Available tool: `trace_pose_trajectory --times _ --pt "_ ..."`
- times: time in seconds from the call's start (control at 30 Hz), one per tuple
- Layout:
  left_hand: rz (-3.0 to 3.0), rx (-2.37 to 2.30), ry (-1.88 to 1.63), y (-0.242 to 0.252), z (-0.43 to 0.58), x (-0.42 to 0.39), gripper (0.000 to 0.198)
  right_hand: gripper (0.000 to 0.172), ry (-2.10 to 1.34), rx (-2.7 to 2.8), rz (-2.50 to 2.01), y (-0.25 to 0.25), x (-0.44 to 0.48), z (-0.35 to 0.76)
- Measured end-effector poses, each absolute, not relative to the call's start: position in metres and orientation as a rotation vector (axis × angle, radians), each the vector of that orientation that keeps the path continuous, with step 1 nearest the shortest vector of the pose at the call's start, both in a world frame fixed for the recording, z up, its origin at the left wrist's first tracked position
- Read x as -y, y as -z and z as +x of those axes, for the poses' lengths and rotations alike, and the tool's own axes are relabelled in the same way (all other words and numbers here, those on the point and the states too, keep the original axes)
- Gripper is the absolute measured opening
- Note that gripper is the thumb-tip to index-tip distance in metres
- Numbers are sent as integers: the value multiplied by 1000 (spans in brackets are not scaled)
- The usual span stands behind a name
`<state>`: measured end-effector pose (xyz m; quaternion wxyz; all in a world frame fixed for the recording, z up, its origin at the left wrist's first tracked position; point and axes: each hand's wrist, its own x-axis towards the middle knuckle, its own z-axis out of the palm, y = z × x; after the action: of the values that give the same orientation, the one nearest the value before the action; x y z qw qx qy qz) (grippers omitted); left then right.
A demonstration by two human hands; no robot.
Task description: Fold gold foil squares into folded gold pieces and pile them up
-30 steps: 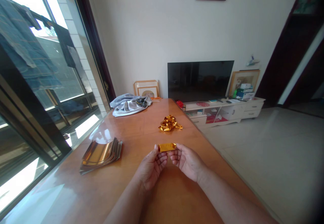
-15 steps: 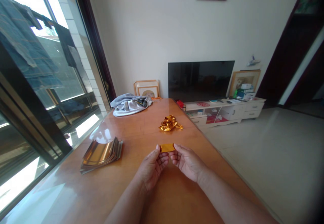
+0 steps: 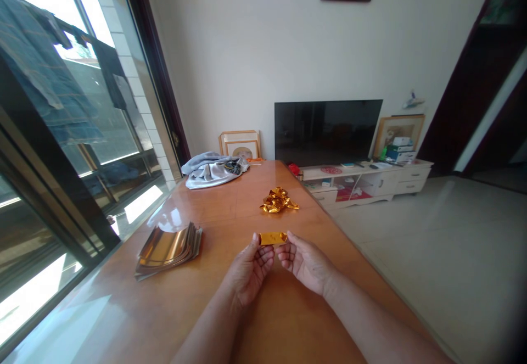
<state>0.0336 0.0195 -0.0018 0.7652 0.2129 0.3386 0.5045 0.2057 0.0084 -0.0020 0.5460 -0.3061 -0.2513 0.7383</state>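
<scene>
Both hands hold one small folded piece of gold foil paper [image 3: 272, 238] above the wooden table [image 3: 214, 309]. My left hand [image 3: 248, 270] pinches its left end with thumb and fingers. Its right end is pinched by my right hand [image 3: 305, 264]. A stack of gold foil sheets [image 3: 168, 248] lies to the left of my hands. Further back on the table sits a small pile of folded gold foil pieces [image 3: 278, 200].
A grey cloth bundle [image 3: 212, 168] lies at the table's far end. A large window [image 3: 61, 133] runs along the left. A television [image 3: 328, 130] on a white low cabinet [image 3: 366, 180] stands against the far wall. Tiled floor lies to the right.
The hands stay pinched on the gold piece; it looked shorter half a second ago and is slightly wider again now. The view has shifted a little.
</scene>
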Motion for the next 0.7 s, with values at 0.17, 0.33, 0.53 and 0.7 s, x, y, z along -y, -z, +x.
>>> trace_pose_trajectory --times 0.17,0.33,0.53,0.7 --pt "404 -732 -1092 5 30 -24 32 30 -1658 677 -773 8 -11 206" --pt "409 -753 -1089 9 27 -28 36 28 -1471 818 -835 13 -10 206" --pt "395 -760 -1065 12 22 -32 38 32 -1322 911 -948 13 -8 205" --pt "383 -750 -1003 13 20 -34 39 35 -1266 972 -992 12 -9 199"
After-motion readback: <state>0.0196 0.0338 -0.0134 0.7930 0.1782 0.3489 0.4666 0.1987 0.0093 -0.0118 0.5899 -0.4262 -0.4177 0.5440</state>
